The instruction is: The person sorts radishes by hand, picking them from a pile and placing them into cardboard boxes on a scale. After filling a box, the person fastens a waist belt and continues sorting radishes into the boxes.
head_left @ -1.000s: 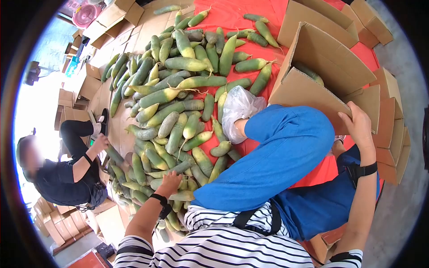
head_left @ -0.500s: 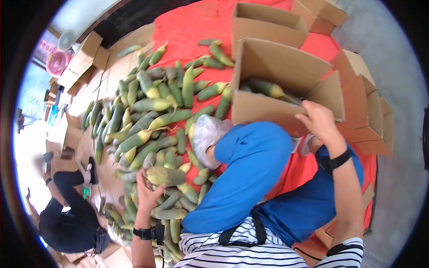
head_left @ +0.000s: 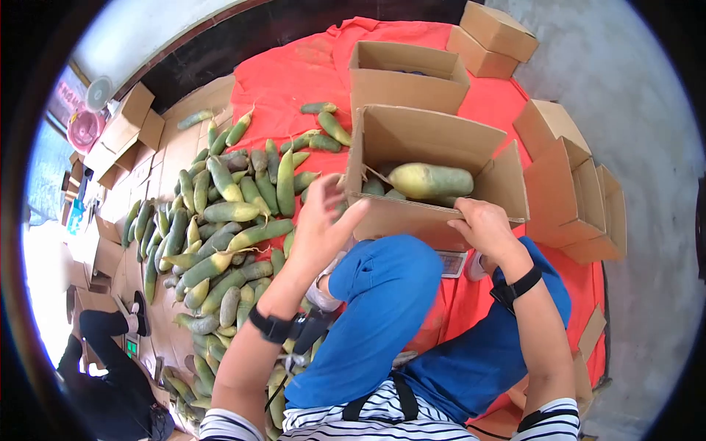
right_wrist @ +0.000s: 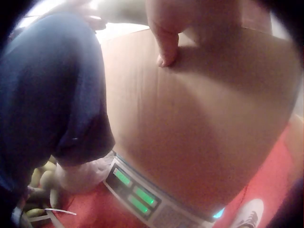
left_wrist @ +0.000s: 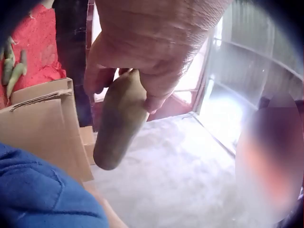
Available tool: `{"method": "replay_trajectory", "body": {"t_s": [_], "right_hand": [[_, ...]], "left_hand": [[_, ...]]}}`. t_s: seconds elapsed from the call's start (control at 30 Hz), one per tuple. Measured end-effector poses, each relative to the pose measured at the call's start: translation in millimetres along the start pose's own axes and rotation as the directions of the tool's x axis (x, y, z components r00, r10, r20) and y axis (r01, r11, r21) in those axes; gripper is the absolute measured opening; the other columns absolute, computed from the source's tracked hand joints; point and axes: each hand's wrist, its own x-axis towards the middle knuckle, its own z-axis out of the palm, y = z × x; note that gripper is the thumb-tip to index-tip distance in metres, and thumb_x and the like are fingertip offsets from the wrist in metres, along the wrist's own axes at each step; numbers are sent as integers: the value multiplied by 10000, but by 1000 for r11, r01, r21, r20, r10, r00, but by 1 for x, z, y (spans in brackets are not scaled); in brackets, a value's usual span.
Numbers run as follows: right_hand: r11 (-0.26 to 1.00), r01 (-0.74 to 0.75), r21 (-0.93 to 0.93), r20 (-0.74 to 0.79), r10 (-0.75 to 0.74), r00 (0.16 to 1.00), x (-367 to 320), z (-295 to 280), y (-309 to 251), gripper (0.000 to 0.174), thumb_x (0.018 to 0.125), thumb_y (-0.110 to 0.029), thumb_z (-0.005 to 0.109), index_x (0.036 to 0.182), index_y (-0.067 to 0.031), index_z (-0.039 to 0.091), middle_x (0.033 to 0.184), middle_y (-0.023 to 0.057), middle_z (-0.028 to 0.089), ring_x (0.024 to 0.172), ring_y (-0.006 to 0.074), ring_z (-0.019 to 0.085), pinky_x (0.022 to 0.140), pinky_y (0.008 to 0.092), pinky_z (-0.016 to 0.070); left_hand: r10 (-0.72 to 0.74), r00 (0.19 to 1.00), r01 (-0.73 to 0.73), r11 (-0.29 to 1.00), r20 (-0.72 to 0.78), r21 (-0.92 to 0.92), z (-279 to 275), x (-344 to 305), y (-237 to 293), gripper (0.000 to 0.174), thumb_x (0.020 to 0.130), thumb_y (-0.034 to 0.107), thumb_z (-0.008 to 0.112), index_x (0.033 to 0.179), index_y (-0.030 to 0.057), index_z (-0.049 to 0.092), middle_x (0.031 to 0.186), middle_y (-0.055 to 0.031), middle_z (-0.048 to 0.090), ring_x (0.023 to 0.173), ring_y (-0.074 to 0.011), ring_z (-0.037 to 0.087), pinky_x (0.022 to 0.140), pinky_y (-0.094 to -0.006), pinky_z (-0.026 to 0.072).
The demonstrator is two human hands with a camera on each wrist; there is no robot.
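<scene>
My left hand [head_left: 323,220] is raised beside the left wall of a cardboard box [head_left: 412,220], its fingers spread. A large green radish [head_left: 430,180] shows over the box opening, its thin root pointing toward that hand; in the head view a gap separates them. The left wrist view has the radish [left_wrist: 118,123] just beyond the thumb and fingers, overlapping them. My right hand [head_left: 485,224] grips the near rim of the box, thumb down the outer face. Other radishes [head_left: 373,187] lie lower inside, partly hidden.
A scale with a green-lit display [right_wrist: 137,192] sits under the box. Left, a big pile of green radishes [head_left: 220,235] covers cardboard and red cloth [head_left: 294,66]. More boxes [head_left: 408,84] stand behind and right [head_left: 573,198]. Another person [head_left: 110,367] is at far left.
My left hand picked a radish from the pile, brought it up and right to the box, and let it go. The right hand stays on the rim. The head view has shifted toward the box.
</scene>
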Motion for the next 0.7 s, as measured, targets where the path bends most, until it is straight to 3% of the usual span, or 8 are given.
{"method": "replay_trajectory", "body": {"t_s": [0.07,0.1,0.13,0.23,0.27,0.47,0.53,0.7], "right_hand": [[999,15,-33,37,-13,999,1,-1,2,252,785,-228,674,841,-32,527,824,167,631,819,349,616,701,447,485],[997,54,-61,-105,-60,993,3,5,11,268,785,-239,674,844,-30,516,804,179,620,796,367,611,683,457,482],[997,63,-52,-94,-68,993,2,6,15,268,785,-239,674,844,-30,516,804,179,620,796,367,611,683,457,482],[994,44,-101,-22,-47,999,2,6,11,291,790,-257,672,842,-25,504,794,190,606,791,383,604,673,467,479],[993,45,-109,-13,-46,999,1,6,8,299,793,-264,670,843,-23,500,793,193,603,794,387,603,673,470,478],[996,21,-84,10,-20,1000,0,3,3,292,828,-237,642,971,-12,525,920,215,617,880,397,592,714,465,466],[997,16,-76,28,-14,1000,1,3,2,286,832,-234,640,966,-13,517,920,212,614,889,399,584,721,467,457],[997,-49,-58,78,53,996,5,4,-1,290,840,-238,642,956,-11,502,843,221,599,827,415,575,681,463,442]], "left_hand": [[-34,999,33,998,18,55,-18,-26,-38,547,850,189,681,1271,-33,412,1180,-182,536,1074,-226,562,888,-345,478],[-66,998,64,993,9,104,-30,-44,-64,514,844,198,682,1235,-39,447,1130,-193,582,1035,-249,594,859,-359,494],[-184,982,172,967,50,186,-44,-65,-87,480,846,198,678,1211,-34,472,1080,-180,605,992,-236,610,844,-347,499],[-500,853,415,822,146,389,-77,-144,-145,453,838,246,677,1147,-48,525,981,-170,647,899,-238,637,809,-334,508],[-521,842,431,806,141,406,-90,-183,-189,480,832,310,670,1131,-44,542,973,-192,648,893,-268,642,811,-356,507],[-760,639,596,587,120,548,-141,-327,-239,445,797,338,674,1061,-11,592,1002,-197,639,903,-321,627,811,-405,497],[-654,745,353,554,131,754,-152,-354,-236,398,762,301,682,1031,17,607,998,-180,625,971,-330,589,853,-418,474],[-639,750,195,460,171,866,-147,-374,-220,517,722,251,712,1178,67,551,1203,-141,534,1127,-331,489,933,-429,411]]}}
